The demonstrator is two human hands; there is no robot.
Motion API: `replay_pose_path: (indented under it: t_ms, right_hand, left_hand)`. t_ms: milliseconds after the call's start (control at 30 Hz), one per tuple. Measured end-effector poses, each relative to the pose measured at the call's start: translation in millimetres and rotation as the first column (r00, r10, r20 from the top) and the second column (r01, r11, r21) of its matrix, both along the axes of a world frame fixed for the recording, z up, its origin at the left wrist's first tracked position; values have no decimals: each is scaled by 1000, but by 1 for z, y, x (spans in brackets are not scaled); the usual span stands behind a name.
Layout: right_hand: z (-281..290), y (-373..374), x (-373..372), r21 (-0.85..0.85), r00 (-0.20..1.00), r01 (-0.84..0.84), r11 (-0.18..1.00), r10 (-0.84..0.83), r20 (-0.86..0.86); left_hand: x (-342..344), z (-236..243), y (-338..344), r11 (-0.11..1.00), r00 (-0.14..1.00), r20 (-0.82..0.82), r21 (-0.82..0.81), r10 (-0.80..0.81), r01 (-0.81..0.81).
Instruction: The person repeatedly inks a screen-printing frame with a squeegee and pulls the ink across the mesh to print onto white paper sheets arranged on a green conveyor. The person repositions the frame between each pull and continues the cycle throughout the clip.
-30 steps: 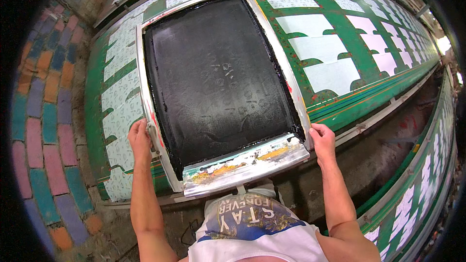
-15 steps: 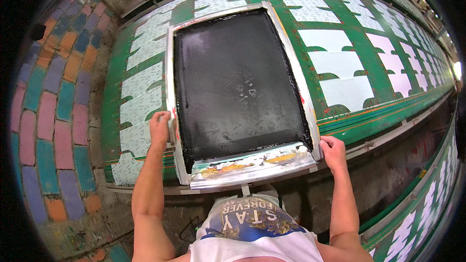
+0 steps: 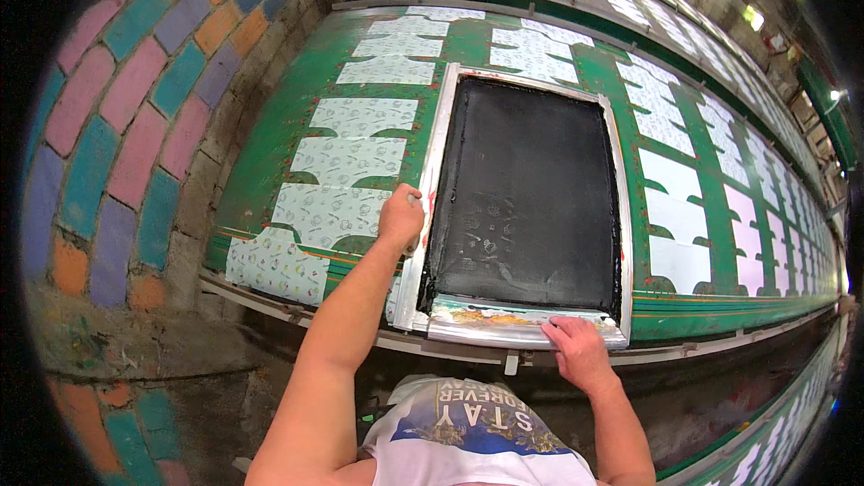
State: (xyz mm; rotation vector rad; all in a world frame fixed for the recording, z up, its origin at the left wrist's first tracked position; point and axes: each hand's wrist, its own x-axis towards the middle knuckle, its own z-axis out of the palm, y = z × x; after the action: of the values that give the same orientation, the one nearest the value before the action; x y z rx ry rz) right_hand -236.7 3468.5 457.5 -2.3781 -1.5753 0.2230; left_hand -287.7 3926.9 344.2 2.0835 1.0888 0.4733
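Mesh panel (image 3: 540, 180) black; frame (image 3: 437, 148) silver; table (image 3: 261, 171) green; sheets (image 3: 346, 157) white, some patterned; wall bricks (image 3: 135, 99) pink, teal, purple, orange

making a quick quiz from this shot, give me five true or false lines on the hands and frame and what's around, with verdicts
1. The left grip is at the left side of the frame. True.
2. The right grip is at the frame's far edge. False: it is at the near edge.
3. The screen inside the frame is black. True.
4. The sheets left of the frame are solid red. False: they are pale with small printed patterns.
5. Painted blocks show at the picture's left. True.
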Motion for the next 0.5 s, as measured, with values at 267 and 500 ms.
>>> replay_pose_path:
  t_ms: [267, 500]
  right_hand:
    - [-1, 39, 12, -51, 997, -17, 999, 21, 76]
    - [3, 51, 9, -187, 996, 87, 978, -90, -9]
  left_hand:
    - [-2, 8, 3, 996, 997, 76, -92, 21, -14]
    - [0, 6, 13, 996, 1000, -17, -87, -20, 18]
